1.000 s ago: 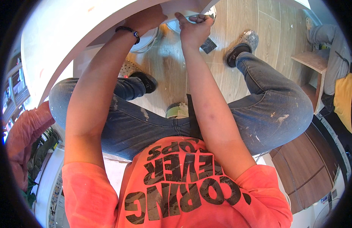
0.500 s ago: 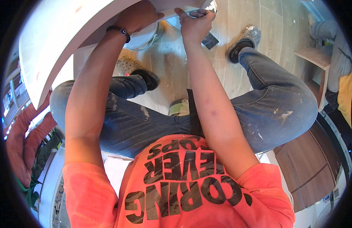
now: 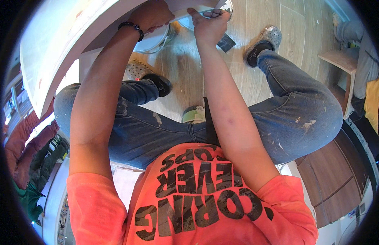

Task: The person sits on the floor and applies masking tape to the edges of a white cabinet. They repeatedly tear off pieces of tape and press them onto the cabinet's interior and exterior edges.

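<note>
A large curved white panel [image 3: 60, 45] arches across the upper left, its edge running past both my hands. My left hand [image 3: 152, 17], with a dark beaded bracelet [image 3: 131, 27] at the wrist, is up against the panel's inner side, fingers bent and pressed together. What it grips, if anything, is hidden. To its right, my right hand [image 3: 212, 26] has its fingers curled in and its thumb up at the panel's pale lower edge. Anything inside those fingers cannot be made out. Beneath the hands stands a whitish round bucket [image 3: 150, 43], with a dark flat square piece [image 3: 226, 43] on the floor.
My feet, in speckled clogs [image 3: 272, 37], rest apart on the wood-plank floor [image 3: 185, 71]. A green-and-white roll-like object [image 3: 193, 114] lies between my legs. On the right are a small wooden shelf [image 3: 340, 61] and a brown cushioned surface [image 3: 330, 183]. Red-brown cloth [image 3: 24, 143] hangs at left.
My left hand and wrist have shifted slightly up and to the right along the panel, and the bracelet has turned a little. My right hand stays nearly in place.
</note>
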Demonstrator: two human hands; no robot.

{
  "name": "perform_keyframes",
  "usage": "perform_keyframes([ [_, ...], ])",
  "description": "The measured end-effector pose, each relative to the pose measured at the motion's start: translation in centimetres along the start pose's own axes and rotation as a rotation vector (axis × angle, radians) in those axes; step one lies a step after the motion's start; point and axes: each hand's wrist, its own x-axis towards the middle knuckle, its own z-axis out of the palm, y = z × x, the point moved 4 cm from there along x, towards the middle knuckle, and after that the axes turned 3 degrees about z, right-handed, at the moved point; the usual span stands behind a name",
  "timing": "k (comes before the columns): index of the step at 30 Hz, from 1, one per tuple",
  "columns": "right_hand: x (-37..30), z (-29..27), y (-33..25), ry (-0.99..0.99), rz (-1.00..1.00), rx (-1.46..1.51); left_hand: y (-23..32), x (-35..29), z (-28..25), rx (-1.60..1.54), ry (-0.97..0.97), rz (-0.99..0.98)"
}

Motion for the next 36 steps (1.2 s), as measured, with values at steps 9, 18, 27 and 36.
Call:
perform_keyframes([
  [9,-0.3,-0.4,-0.3,-0.016,0.131,0.001,1.7,-0.4,-1.6,-0.027,-0.074,0.083],
  [18,-0.2,-0.5,-0.4,-0.016,0.129,-0.019,1.0,0.5,-0.4,-0.019,-0.106,-0.071],
  [27,-2.2,-0.3,-2.0,0.027,0.024,-0.090,3.2,-1.6,-2.7,-0.027,-0.023,0.085],
  [36,-2.9,1.0,-2.1,-0.031,-0.139,-0.144,2.3,-1.4,-1.9,0.032,0.082,0.052],
])
